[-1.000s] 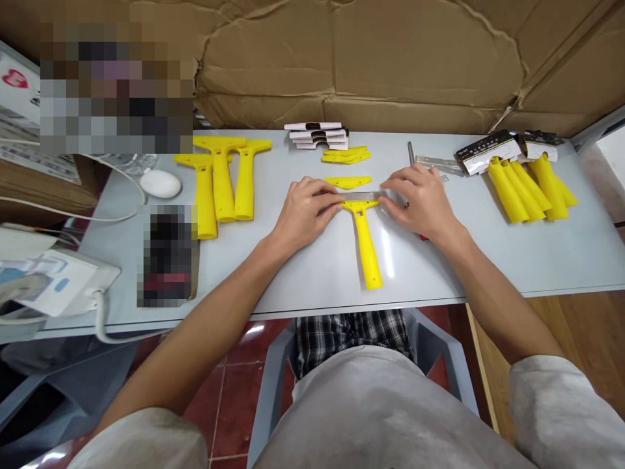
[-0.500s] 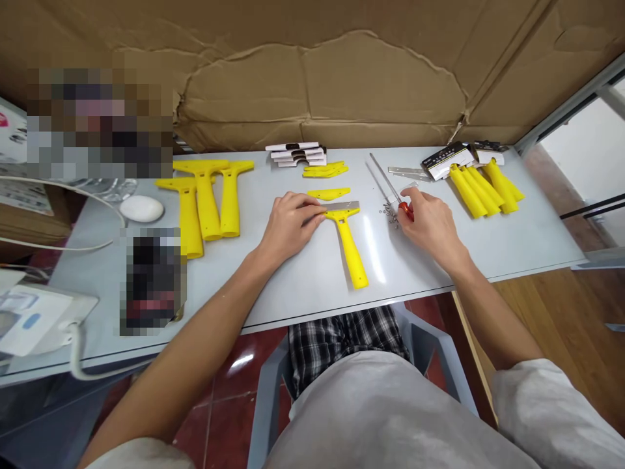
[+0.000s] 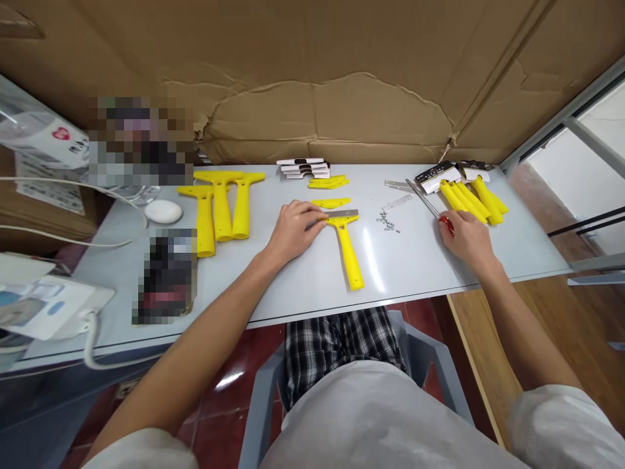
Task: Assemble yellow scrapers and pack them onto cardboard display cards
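Observation:
My left hand (image 3: 295, 233) pinches the left end of a yellow scraper (image 3: 349, 257), which lies on the table with its handle toward me. A metal blade (image 3: 344, 213) rests along the scraper's head. Farther right, my right hand (image 3: 467, 242) is closed around the red handle of a screwdriver (image 3: 426, 200), whose shaft points away and to the left. Small screws (image 3: 387, 223) lie loose between the hands, beside a thin metal blade (image 3: 398, 203). Just beyond the scraper is a yellow head piece (image 3: 332, 203), with more such pieces (image 3: 328, 182) behind it.
Yellow scrapers (image 3: 222, 208) lie at the left, near a white mouse (image 3: 163, 211). Yellow handles (image 3: 463, 200) and black packaging (image 3: 436, 176) sit at the right. White clip-like pieces (image 3: 305, 169) are stacked at the back against cardboard (image 3: 381, 111). A white power strip (image 3: 68, 306) stands front left.
My right hand has moved right with the screwdriver, away from the screws, uncovering them and the loose blade. My left hand keeps its hold on the scraper. The view has shifted slightly.

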A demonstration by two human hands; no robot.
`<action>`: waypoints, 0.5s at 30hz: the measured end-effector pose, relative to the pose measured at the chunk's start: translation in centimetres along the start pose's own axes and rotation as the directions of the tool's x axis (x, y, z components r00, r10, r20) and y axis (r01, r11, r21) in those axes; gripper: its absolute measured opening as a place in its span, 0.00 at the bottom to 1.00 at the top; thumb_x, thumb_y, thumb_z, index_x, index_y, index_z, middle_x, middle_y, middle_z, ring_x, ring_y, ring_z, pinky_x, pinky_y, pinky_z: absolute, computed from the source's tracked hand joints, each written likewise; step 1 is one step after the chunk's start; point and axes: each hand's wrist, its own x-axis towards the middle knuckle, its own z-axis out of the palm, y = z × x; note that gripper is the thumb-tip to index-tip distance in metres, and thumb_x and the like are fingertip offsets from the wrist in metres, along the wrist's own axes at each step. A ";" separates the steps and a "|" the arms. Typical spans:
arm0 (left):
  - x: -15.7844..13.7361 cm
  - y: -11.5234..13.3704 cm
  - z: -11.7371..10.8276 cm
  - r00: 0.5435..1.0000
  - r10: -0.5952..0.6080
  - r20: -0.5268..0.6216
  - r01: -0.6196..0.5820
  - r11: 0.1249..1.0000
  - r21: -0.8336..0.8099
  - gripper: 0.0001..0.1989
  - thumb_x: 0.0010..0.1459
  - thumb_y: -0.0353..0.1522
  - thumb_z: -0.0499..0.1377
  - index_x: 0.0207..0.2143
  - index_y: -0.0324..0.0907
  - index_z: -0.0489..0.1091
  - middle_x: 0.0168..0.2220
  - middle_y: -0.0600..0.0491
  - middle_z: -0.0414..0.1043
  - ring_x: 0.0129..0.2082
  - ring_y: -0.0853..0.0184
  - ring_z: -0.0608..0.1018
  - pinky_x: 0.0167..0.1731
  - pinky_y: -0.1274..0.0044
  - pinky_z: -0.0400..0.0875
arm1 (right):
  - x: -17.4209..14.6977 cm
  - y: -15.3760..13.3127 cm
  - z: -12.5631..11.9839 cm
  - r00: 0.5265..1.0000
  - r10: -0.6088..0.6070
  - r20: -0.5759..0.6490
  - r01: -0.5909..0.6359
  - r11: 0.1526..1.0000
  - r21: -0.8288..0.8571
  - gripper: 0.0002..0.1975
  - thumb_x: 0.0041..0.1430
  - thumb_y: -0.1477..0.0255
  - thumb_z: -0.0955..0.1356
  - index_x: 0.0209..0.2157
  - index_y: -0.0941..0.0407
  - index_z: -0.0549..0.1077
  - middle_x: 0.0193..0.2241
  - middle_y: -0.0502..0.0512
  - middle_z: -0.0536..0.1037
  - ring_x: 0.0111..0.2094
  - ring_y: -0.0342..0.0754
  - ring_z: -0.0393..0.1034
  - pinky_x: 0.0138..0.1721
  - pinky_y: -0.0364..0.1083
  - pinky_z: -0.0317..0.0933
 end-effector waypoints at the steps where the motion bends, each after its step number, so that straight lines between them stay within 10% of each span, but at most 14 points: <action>1: 0.0 0.0 0.0 1.000 0.004 -0.005 -0.004 1.000 -0.004 0.11 0.74 0.36 0.66 0.52 0.47 0.88 0.52 0.45 0.86 0.55 0.50 0.82 0.56 0.56 0.74 | 0.1 0.1 0.1 0.999 -0.027 -0.034 0.027 1.000 -0.001 0.28 0.75 0.59 0.59 0.62 0.56 0.82 0.53 0.64 0.79 0.51 0.48 0.66 0.46 0.45 0.49; 7: -0.1 -0.4 0.1 0.999 0.040 -0.014 -0.040 0.999 -0.025 0.12 0.75 0.36 0.65 0.53 0.46 0.88 0.56 0.44 0.84 0.56 0.51 0.83 0.61 0.56 0.77 | 0.8 -4.2 -0.3 0.933 -0.250 -0.260 0.276 0.958 0.071 0.27 0.77 0.55 0.62 0.58 0.57 0.84 0.57 0.67 0.78 0.60 0.54 0.65 0.64 0.56 0.62; 15: -0.2 -0.4 0.3 0.998 0.060 -0.008 -0.061 0.998 -0.022 0.12 0.76 0.36 0.65 0.54 0.45 0.88 0.57 0.41 0.82 0.57 0.51 0.82 0.61 0.57 0.78 | 7.6 -15.3 -0.2 0.821 -0.571 -0.024 0.541 0.763 0.354 0.25 0.78 0.62 0.61 0.60 0.53 0.85 0.57 0.62 0.79 0.56 0.49 0.69 0.66 0.54 0.65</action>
